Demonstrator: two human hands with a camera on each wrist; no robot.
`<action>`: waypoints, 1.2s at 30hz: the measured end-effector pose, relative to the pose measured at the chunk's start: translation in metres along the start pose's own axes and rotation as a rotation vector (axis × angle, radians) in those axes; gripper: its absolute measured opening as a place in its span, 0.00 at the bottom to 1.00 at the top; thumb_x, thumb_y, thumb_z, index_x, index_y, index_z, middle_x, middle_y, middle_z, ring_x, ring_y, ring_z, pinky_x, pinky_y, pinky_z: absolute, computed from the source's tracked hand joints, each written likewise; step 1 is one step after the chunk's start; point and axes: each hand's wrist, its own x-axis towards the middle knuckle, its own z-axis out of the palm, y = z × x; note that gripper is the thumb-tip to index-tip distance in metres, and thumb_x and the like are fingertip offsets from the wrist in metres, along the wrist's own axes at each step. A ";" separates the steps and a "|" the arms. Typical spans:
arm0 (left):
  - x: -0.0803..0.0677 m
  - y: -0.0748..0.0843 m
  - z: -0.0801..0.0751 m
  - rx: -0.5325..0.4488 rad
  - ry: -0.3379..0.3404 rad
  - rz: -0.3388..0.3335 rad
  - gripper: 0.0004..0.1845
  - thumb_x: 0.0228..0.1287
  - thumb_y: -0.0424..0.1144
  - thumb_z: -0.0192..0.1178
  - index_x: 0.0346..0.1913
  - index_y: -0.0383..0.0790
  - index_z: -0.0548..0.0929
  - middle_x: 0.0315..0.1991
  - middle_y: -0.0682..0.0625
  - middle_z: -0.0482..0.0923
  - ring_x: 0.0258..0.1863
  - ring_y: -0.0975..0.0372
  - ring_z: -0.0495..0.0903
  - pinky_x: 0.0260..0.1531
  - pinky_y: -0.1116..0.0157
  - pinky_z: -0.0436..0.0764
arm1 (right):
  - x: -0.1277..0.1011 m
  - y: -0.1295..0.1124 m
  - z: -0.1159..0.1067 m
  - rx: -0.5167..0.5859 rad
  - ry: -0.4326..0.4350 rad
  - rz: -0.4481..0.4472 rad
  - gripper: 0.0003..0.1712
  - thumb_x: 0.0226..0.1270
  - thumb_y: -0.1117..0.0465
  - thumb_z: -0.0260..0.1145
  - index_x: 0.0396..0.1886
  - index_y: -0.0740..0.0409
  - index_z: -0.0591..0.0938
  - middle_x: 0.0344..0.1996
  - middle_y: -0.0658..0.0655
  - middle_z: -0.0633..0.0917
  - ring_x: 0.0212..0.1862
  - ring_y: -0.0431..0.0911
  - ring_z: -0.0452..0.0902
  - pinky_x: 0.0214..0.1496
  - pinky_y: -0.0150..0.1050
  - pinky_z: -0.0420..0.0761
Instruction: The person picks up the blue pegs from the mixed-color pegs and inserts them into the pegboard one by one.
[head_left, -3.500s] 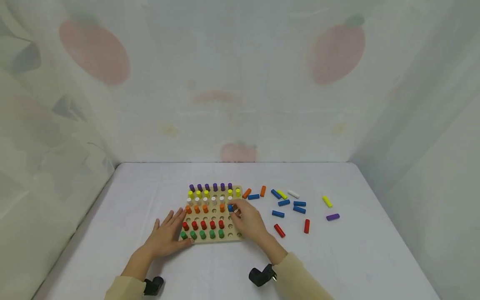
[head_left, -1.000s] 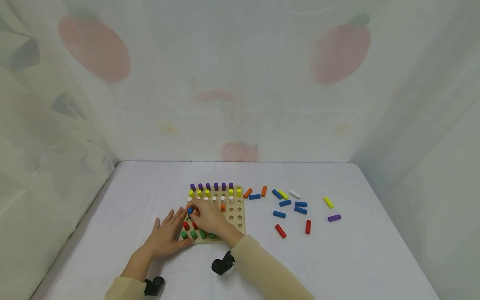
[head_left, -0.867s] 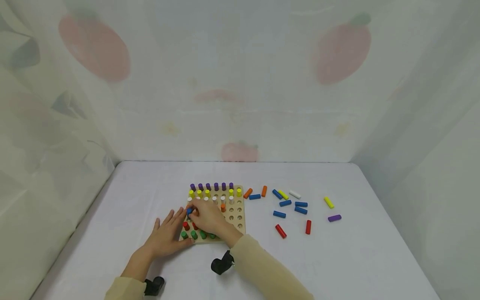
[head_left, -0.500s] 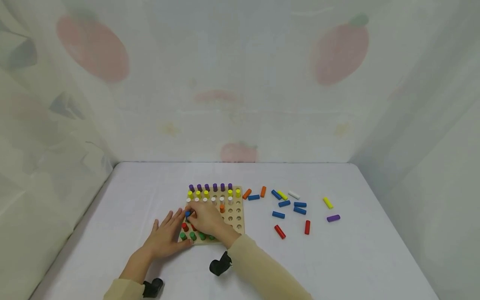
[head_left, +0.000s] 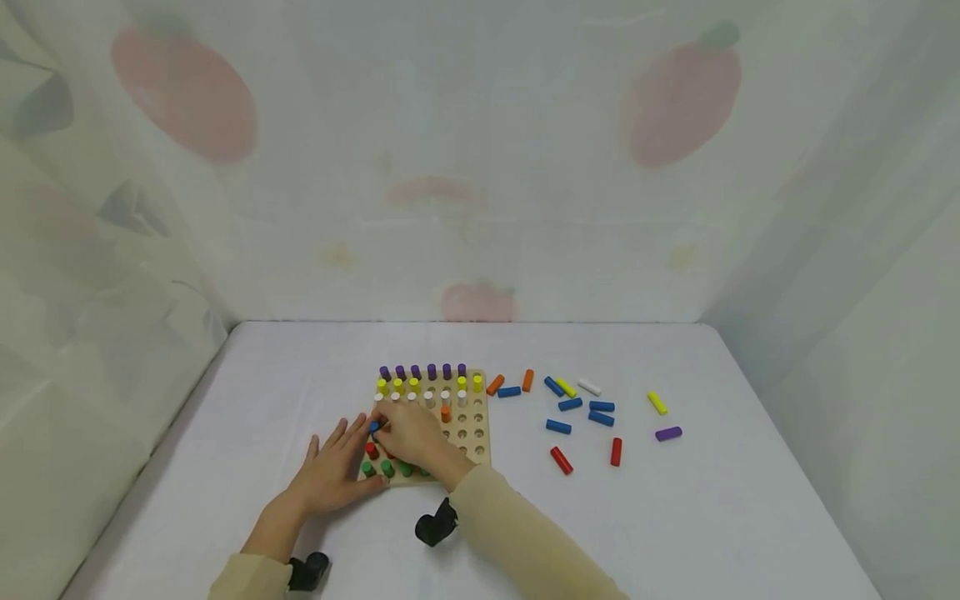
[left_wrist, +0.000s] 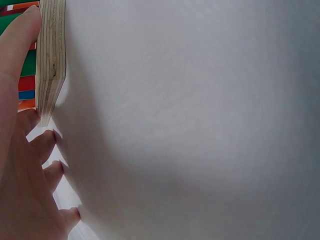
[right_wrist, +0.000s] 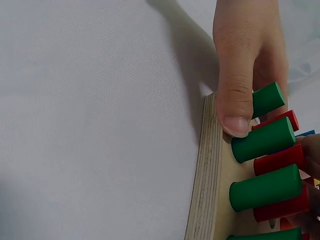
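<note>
In the head view, my right hand (head_left: 415, 433) reaches over a wooden pegboard (head_left: 485, 454) and pinches a blue peg (head_left: 374, 427) between thumb and fingertips. The peg stands upright at the board's left end, between the orange and red rows; its lower end is hidden. My left hand (head_left: 327, 479) rests spread at the left side, fingertips by the board's left edge and thumb on its near corner. The left wrist view shows the board's layered edge (left_wrist: 51, 55) beside that thumb. Green pegs (right_wrist: 265, 187) stand along the near row in the right wrist view.
Right of the board lie loose pegs: several blue ones (head_left: 558, 427), two red (head_left: 561, 461), two orange (head_left: 528, 381), two yellow (head_left: 657, 403), a white (head_left: 589, 387) and a purple (head_left: 668, 434). Purple pegs (head_left: 431, 372) fill most of the far row.
My right hand has carried the blue peg from the board's right side to its left end. In the last second the peg has shifted slightly left and nearer. My left hand stays put.
</note>
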 end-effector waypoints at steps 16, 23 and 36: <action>0.000 0.000 0.000 0.010 0.002 0.000 0.53 0.45 0.70 0.59 0.70 0.43 0.58 0.71 0.45 0.54 0.69 0.43 0.51 0.57 0.30 0.44 | 0.001 -0.002 0.003 -0.050 -0.001 0.025 0.08 0.62 0.52 0.63 0.41 0.42 0.79 0.32 0.38 0.81 0.26 0.30 0.69 0.25 0.22 0.67; 0.000 0.000 0.000 0.007 0.001 -0.001 0.53 0.45 0.70 0.59 0.71 0.45 0.56 0.71 0.45 0.54 0.69 0.42 0.50 0.57 0.30 0.44 | 0.001 0.000 0.003 -0.056 -0.002 -0.003 0.09 0.62 0.53 0.63 0.43 0.44 0.80 0.33 0.39 0.81 0.27 0.30 0.69 0.26 0.22 0.68; -0.001 0.001 0.000 -0.004 0.006 -0.001 0.52 0.45 0.69 0.60 0.71 0.48 0.55 0.71 0.45 0.54 0.69 0.42 0.50 0.57 0.30 0.43 | -0.001 0.000 0.000 -0.073 -0.003 -0.054 0.10 0.62 0.53 0.63 0.43 0.46 0.80 0.32 0.40 0.80 0.29 0.30 0.69 0.29 0.20 0.69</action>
